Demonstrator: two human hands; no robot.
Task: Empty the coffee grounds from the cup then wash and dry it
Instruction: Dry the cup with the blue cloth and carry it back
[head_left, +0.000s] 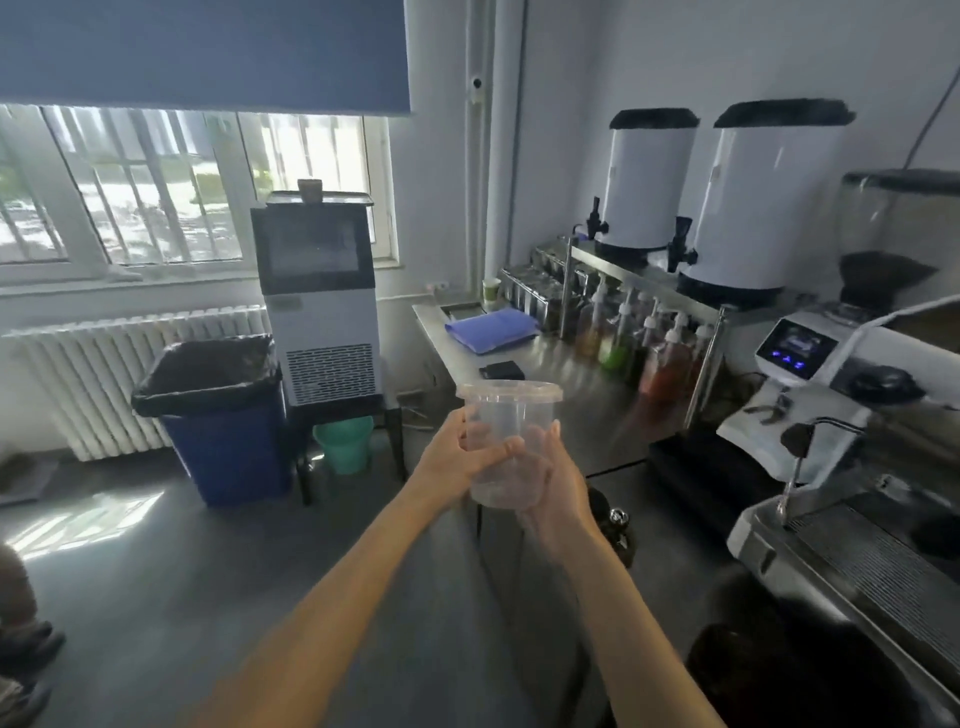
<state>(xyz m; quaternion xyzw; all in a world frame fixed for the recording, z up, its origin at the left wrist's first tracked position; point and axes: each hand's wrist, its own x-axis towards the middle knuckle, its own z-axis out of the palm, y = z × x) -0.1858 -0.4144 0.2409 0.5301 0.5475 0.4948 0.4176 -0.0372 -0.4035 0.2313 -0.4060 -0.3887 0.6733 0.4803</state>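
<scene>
Cup (506, 441) context, big to small: steel counter (566, 374) right, blue bin (223, 426) left. Clear plastic cup upright, held mid-air between them, above floor. Left hand (457, 457) and right hand (558, 483) both wrapped around it.

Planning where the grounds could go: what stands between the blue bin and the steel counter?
In the head view, an ice machine on a dark stand, with a green bucket beneath it.
</scene>
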